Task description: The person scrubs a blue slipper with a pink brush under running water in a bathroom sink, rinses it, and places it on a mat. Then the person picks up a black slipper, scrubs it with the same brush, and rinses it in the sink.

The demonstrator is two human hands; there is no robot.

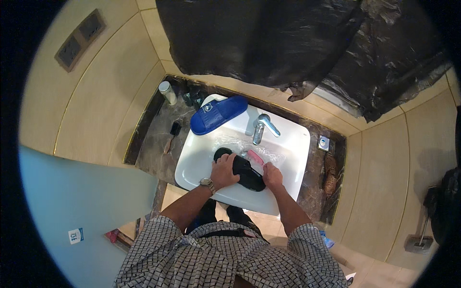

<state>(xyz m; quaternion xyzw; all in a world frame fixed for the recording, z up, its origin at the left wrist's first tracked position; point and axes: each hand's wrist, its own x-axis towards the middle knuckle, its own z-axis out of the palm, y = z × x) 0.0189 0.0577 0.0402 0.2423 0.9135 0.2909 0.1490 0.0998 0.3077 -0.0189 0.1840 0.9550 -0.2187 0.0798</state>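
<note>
The left hand (224, 171) clasps the long black rubbery slipper (251, 179) beneath it over the white ceramic basin (191, 161), apparently to steady it, while the curled right hand (272, 175) seemingly pinches the oblong pink plastic brush (255, 157) just ahead.

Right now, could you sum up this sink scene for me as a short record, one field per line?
Left hand: holding a black slipper over the basin
Left wrist: metal-banded watch
Right hand: closed by the near end of what looks like a pink brush
Sink: white
Faucet: shiny metal, at the back; water flow hard to tell
Blue slipper: on the sink's back-left rim
Counter, left side: white-lidded jar, wooden-handled brush
Counter, right side: small box
</note>
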